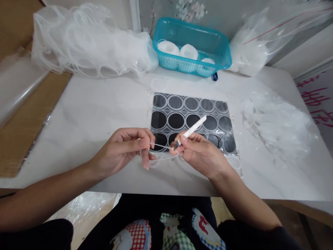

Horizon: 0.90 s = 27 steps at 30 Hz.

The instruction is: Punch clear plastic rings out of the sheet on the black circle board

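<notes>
Patterned fabric on the lap point(166, 232) lies below the table edge, above which the left hand point(125, 149) pinches a clear ring point(161, 152) while the right hand point(200, 152) grips a white pen-like tool point(192, 130) at it, apparently trimming; steadiness matters over the dark tray point(192, 119).

Clear ring point(161, 156) & white tool point(192, 130), held btwn hands.

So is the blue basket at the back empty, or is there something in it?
Not empty. The blue basket holds at least three white round pieces along its near wall; the rest of its inside looks bare.
</notes>
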Each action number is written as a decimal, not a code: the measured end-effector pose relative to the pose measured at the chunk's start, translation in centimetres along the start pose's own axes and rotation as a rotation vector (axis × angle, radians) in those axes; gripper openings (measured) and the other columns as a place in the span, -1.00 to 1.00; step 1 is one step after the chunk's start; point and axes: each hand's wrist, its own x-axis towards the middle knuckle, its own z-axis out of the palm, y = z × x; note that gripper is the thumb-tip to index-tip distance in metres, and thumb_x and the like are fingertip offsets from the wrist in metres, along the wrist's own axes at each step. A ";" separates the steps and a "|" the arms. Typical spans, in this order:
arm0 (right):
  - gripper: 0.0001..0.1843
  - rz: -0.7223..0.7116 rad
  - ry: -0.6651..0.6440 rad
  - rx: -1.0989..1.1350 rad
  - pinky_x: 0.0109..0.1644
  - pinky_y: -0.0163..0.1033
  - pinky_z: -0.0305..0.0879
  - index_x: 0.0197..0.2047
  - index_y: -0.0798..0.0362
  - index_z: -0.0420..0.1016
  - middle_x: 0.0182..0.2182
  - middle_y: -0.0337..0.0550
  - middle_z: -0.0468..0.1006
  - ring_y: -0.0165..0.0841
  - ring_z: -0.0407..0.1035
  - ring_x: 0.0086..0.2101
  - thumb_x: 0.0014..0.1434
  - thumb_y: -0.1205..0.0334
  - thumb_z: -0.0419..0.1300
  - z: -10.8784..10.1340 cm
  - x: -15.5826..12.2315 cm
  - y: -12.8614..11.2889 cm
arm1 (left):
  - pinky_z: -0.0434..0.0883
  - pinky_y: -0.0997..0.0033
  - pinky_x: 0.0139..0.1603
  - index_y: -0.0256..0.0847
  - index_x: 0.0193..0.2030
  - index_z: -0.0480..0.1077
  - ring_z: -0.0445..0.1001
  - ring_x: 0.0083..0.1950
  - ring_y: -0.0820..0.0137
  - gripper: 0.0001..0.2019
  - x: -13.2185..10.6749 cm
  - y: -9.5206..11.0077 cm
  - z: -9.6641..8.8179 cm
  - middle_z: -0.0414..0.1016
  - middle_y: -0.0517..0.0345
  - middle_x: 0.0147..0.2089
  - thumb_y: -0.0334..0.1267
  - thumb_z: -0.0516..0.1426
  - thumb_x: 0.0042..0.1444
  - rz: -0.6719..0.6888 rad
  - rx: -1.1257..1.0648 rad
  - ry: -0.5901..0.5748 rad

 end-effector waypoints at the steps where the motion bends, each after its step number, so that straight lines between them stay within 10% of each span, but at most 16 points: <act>1: -0.86 -0.024 0.011 -0.037 -0.12 -0.16 0.46 -0.41 -0.05 0.60 -0.47 -0.30 0.58 -0.36 0.54 -0.37 0.08 0.08 0.38 -0.1 0.0 -0.1 | 0.58 0.46 -0.23 -0.31 -0.47 0.50 0.52 -0.56 0.56 -0.81 0.0 0.1 0.0 0.45 0.24 -0.30 -0.29 0.29 0.12 -0.010 -0.011 0.003; 8: -0.84 -0.535 0.425 -0.799 0.02 -0.12 0.41 -0.26 -0.02 0.64 -0.27 -0.17 0.66 -0.28 0.54 -0.19 0.20 0.11 0.27 -2.4 0.9 -1.5 | 0.57 0.40 -0.39 -0.26 -0.34 0.40 0.46 -0.67 0.50 -0.84 0.8 0.4 -0.4 0.53 0.23 -0.40 -0.22 0.21 0.17 -0.044 -0.066 0.108; 12: -0.74 -0.512 0.456 -0.966 0.00 -0.08 0.42 -0.28 0.03 0.64 -0.28 -0.12 0.68 -0.19 0.55 -0.15 0.23 0.06 0.21 -4.3 2.5 -0.6 | 0.58 0.25 -0.30 -0.22 0.00 0.38 0.54 -0.56 0.41 -0.62 0.9 0.5 -0.8 0.59 -0.05 -0.08 0.00 0.16 0.18 0.040 -0.008 0.168; 15: -0.75 -0.536 0.415 -1.057 0.12 -0.03 0.35 -0.29 0.02 0.64 -0.28 -0.11 0.69 -0.14 0.49 0.01 0.24 0.08 0.19 -4.6 3.3 0.5 | 0.50 0.00 0.02 -0.04 0.31 0.21 0.63 -0.18 0.19 -0.37 0.9 -0.2 -1.2 0.28 -0.14 0.34 0.13 0.15 0.16 0.277 0.286 0.054; 19: -0.76 -0.566 0.390 -1.093 0.18 -0.02 0.31 -0.27 -0.01 0.65 -0.27 -0.11 0.70 -0.15 0.47 0.04 0.25 0.11 0.17 -4.4 3.6 1.2 | 0.06 -0.27 0.36 0.25 0.47 -0.26 0.27 0.34 -0.05 0.02 1.6 -2.2 -1.9 0.01 -0.03 0.48 0.11 0.31 0.02 0.571 1.021 -0.261; 27: -0.74 -0.601 0.389 -1.151 0.17 -0.03 0.30 -0.24 0.01 0.66 -0.21 -0.07 0.69 -0.14 0.47 0.03 0.26 0.13 0.15 -4.4 3.7 1.3 | -0.28 -0.11 0.45 -0.21 0.46 -0.02 0.00 0.46 -0.06 0.05 3.2 -4.3 -2.0 -0.03 -0.27 0.46 0.45 0.07 -0.02 0.438 1.791 -0.397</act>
